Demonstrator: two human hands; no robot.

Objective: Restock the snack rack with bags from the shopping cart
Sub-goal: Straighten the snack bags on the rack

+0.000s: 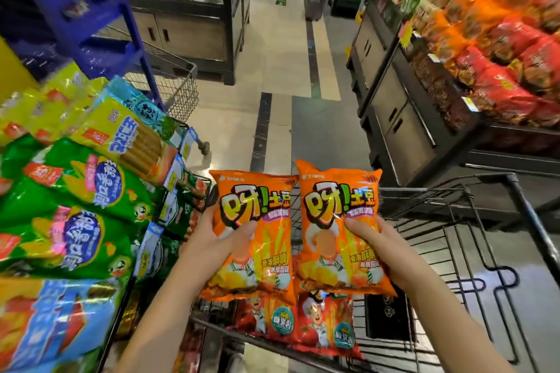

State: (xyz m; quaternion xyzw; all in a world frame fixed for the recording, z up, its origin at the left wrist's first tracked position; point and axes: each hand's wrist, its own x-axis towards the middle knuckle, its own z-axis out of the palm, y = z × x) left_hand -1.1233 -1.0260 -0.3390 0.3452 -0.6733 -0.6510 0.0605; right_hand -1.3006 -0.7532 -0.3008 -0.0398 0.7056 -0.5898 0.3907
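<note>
both hands pinch a bag each: left hand has its thumb pressed on the front of the left orange bag, right hand grips the right orange bag the same way, fingers hidden behind. they hang side by side at lower centre, over the shopping cart, where two red bags lie beneath. the snack rack fills the left of the frame. best to shelve one bag at a time, label forward, gripped low so the puffed film isn't crushed.
</note>
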